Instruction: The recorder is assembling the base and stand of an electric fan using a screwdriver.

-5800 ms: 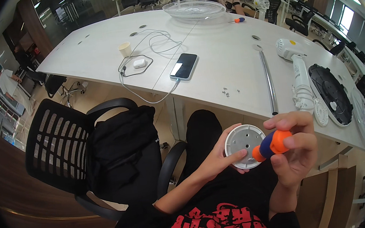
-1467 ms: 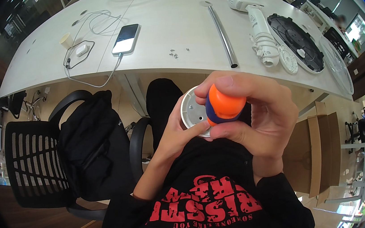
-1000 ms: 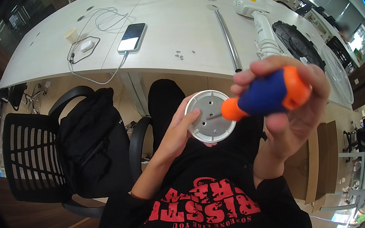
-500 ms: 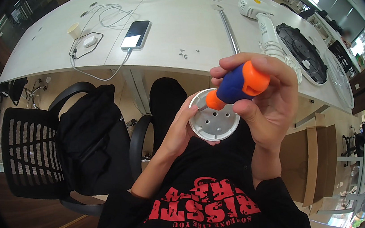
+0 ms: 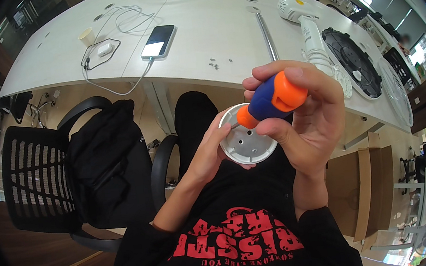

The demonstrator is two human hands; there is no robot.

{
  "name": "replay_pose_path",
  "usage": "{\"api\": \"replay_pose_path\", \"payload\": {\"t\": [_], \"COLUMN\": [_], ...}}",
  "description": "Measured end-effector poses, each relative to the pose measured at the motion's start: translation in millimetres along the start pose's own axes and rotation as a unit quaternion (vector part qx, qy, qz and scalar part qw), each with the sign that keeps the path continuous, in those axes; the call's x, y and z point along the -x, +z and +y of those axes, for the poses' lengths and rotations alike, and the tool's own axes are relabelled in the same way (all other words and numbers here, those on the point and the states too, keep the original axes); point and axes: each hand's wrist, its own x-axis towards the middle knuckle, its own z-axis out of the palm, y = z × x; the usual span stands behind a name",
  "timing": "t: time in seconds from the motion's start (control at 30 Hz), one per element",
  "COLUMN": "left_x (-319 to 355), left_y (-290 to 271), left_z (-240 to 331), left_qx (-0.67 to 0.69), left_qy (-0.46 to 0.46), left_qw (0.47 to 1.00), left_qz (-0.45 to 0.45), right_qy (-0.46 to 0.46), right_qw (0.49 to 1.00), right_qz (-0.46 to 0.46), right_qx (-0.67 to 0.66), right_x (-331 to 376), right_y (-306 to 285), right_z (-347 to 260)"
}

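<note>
My left hand is closed round the side of a round white plastic cover, its hollow face with several small holes turned up. Fingers of that hand show under the cover, and its thumb lies by the left rim. In my right hand is a screwdriver with a dark blue and orange handle. Its short visible shaft slants down to the left, reaching the cover's inside near my left thumb. The tip is hidden there, so I cannot tell what it touches.
On the white table lie several small screws, a phone on a cable, an earbud case and a paper cup. A metal tube, white fan body and black round grille part are at right.
My right hand and the screwdriver handle have shifted slightly left, and the handle has turned a little. The cover has moved slightly left. My left hand stays nearly still.
</note>
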Motion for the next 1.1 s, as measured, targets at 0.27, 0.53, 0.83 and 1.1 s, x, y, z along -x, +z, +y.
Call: {"api": "replay_pose_path", "payload": {"t": [0.27, 0.53, 0.83, 1.1], "left_x": [2, 2, 4, 4], "left_y": [-9, -8, -9, -7], "left_z": [-3, -1, 0, -1], "left_qx": [0.025, 0.027, 0.036, 0.027], "left_qy": [-0.048, -0.037, -0.052, -0.054], "left_qw": [0.998, 0.999, 0.998, 0.998], "left_qz": [-0.020, 0.007, -0.017, -0.015], "right_qy": [0.005, 0.057, 0.139, 0.103], "right_qw": [0.991, 0.985, 0.984, 0.985], "right_qz": [-0.017, -0.073, -0.094, -0.095], "right_qx": [0.132, 0.148, 0.064, 0.102], "right_x": [-2, -19, -27, -26], "right_y": [-3, -4, -2, 0], "right_z": [-1, -5, -9, -9]}}
